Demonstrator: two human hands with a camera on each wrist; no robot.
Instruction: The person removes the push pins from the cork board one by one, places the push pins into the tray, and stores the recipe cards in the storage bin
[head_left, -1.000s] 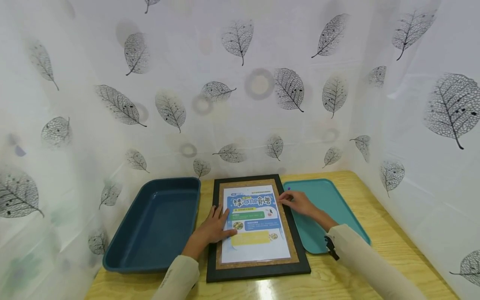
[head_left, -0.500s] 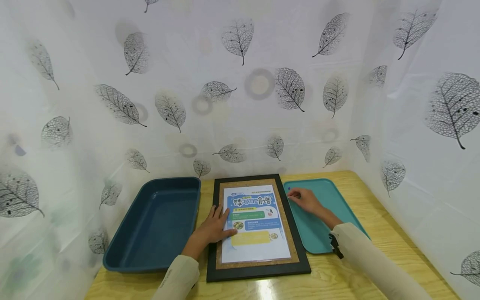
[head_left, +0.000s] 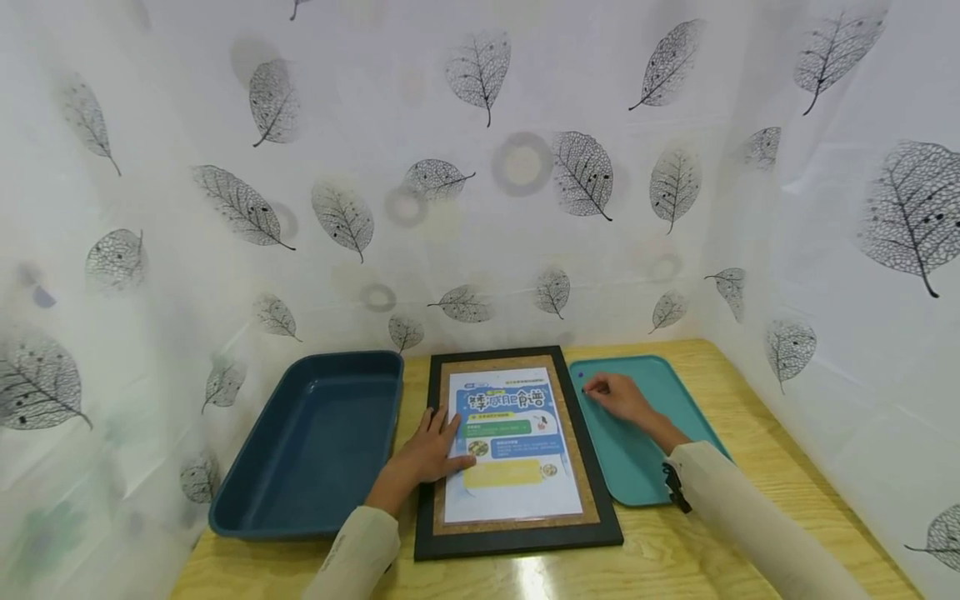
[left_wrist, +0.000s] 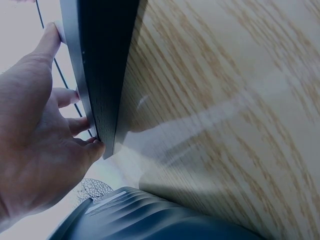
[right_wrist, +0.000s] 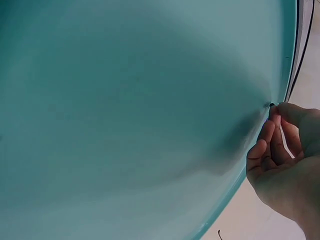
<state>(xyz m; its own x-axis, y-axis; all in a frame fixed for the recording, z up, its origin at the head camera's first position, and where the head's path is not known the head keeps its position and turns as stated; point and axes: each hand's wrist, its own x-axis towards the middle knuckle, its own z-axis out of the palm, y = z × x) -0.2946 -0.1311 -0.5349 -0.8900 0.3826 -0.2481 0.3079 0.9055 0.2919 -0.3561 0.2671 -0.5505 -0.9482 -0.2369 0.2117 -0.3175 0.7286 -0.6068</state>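
A cork board (head_left: 517, 527) in a black frame lies on the table with a printed sheet (head_left: 510, 497) on it. My left hand (head_left: 427, 454) rests, fingers spread, on its left edge, thumb on the sheet; the left wrist view shows fingertips at the black frame (left_wrist: 102, 65). Over the upper left of the teal tray (head_left: 660, 392), my right hand (head_left: 618, 397) pinches a small dark pin-like thing (right_wrist: 271, 105) between thumb and forefinger, close to the tray's surface. Just behind those fingertips lies a tiny purple piece (head_left: 581, 375). The dark thing's exact shape is too small to tell.
A deep dark blue bin (head_left: 307, 450) stands left of the board, its side close to my left hand. The wooden table (head_left: 675, 550) ends at a leaf-printed white curtain (head_left: 480, 233) behind and on both sides.
My right hand has moved right from the board's upper right edge onto the teal tray, and a small dark thing now shows at its fingertips. The left hand has stayed in place.
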